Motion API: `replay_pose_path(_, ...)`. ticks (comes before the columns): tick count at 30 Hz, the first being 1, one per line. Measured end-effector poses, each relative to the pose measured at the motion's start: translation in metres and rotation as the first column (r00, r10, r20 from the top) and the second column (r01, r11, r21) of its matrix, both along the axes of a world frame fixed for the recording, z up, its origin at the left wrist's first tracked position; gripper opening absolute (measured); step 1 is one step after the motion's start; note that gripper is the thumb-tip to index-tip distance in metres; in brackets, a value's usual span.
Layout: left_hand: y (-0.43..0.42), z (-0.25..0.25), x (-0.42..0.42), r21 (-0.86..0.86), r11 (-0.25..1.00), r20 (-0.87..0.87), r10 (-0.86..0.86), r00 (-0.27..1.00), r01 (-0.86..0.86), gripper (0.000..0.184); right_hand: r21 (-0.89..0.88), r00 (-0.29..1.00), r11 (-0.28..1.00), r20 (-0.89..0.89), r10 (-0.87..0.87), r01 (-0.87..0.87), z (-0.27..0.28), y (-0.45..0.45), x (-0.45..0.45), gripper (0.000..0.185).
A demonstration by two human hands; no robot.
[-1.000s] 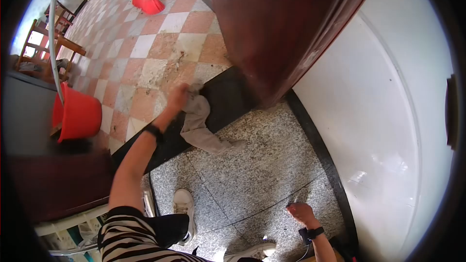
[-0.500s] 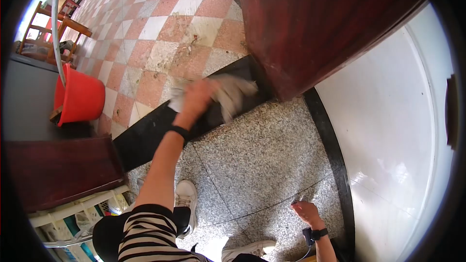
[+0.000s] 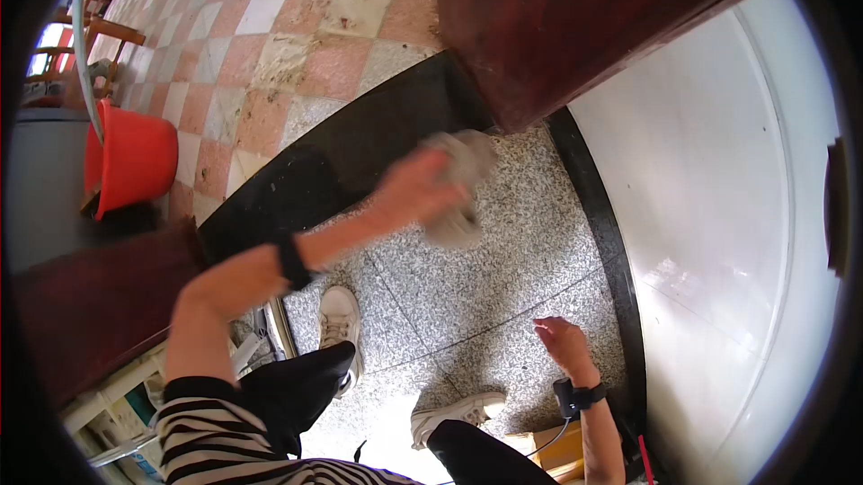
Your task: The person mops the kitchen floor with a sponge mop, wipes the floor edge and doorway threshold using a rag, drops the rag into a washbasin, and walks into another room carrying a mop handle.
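A grey-beige cloth (image 3: pixel 454 230) is bunched in my left hand (image 3: pixel 409 190), whose fingers are closed around it. Hand and cloth are smeared by motion. They are over the speckled stone floor (image 3: pixel 503 260), beside the black threshold strip (image 3: pixel 346 148); whether the cloth touches the floor I cannot tell. At the lower right, my right hand (image 3: pixel 564 344) hangs above the speckled floor with its fingers loosely bent and apart, and nothing shows in it. A black band with a small device and a cable is on that wrist.
A red bucket (image 3: pixel 139 157) stands at the left near a grey panel. Dark red wooden panels (image 3: pixel 575 26) flank the threshold, and a white panel (image 3: pixel 710 215) rises on the right. Stained checkered tiles (image 3: pixel 306 53) lie beyond. A pale crate (image 3: pixel 108 422) is at the lower left.
My left hand has moved the cloth off the black threshold strip, right and toward me, over the speckled floor. The view has shifted, and the red broom head is mostly out of it.
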State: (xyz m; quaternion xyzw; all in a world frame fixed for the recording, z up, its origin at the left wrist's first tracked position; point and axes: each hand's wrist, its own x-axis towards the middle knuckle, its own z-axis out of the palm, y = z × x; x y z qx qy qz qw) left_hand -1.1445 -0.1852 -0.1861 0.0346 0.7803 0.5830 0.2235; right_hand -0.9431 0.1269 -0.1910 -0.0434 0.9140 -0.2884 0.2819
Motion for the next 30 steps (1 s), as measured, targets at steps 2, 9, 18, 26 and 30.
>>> replay_pose_path(2,0.06,0.006,0.042,-0.187,0.93,0.164,-0.287,0.944,0.316,0.047,0.016,0.999,1.0,0.047,0.011,-0.012,0.006,-0.011,0.01,0.015)
replay_pose_path(9,0.073,-0.065,0.13,-0.633,0.614,-0.416,-0.783,0.463,0.471,0.044,0.0,0.98,0.997,0.182,0.079,-0.08,0.056,-0.005,0.065,0.015)
replay_pose_path(18,-0.185,-0.096,0.022,-0.997,0.029,-0.073,-0.387,0.919,-0.067,0.017,0.174,0.601,0.829,0.613,-0.513,0.531,0.092,0.089,0.245,0.015)
replay_pose_path(26,-0.305,-0.019,0.144,-0.894,0.248,-0.294,0.306,0.906,-0.374,0.02,0.277,0.495,0.733,0.586,-0.642,0.622,0.197,0.033,0.237,0.014)
replay_pose_path(30,-0.315,-0.109,0.217,-0.935,0.196,-0.204,0.382,0.901,-0.295,0.026,0.25,0.756,0.907,0.501,-0.421,0.339,0.185,0.035,0.282,0.021)
